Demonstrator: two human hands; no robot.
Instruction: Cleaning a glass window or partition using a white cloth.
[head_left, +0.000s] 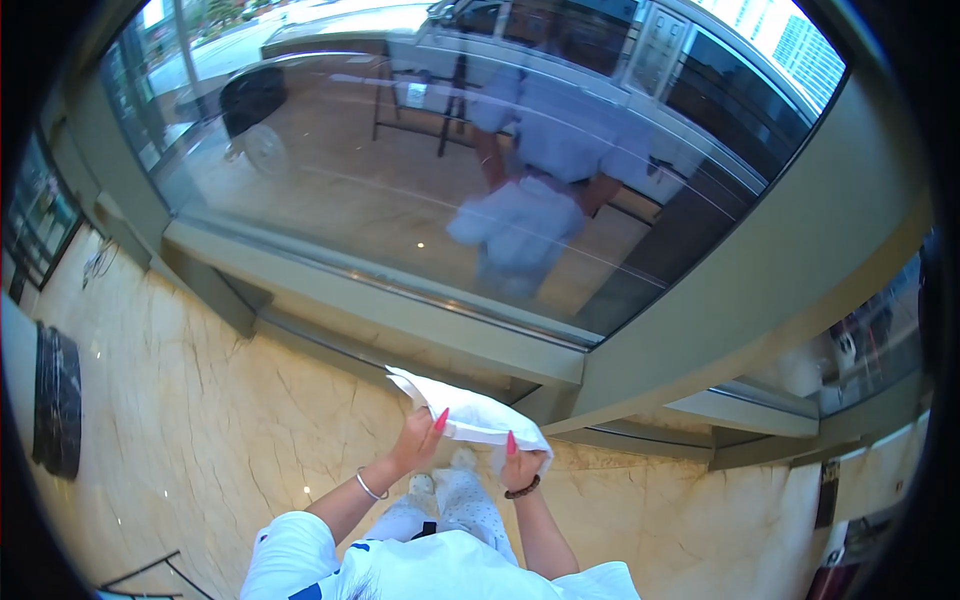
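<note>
A white cloth (469, 405), folded over on itself, is stretched between my two hands in front of my body. My left hand (421, 441) grips its left part, with the thumb lying on top. The right end is pinched in my right hand (521, 466), and the cloth drapes over those fingers. Beyond the cloth stands a large glass pane (390, 195) in a grey-beige metal frame (375, 292). The glass reflects a person holding a pale cloth. Both hands are apart from the glass and the frame.
Veined beige marble flooring (225, 420) surrounds my feet. At the far left stands a pillar with a dark marble base (57, 401). Cables (97, 262) lie near the left frame. A thin black metal frame (154, 574) is at bottom left. More framed glass (874, 345) continues right.
</note>
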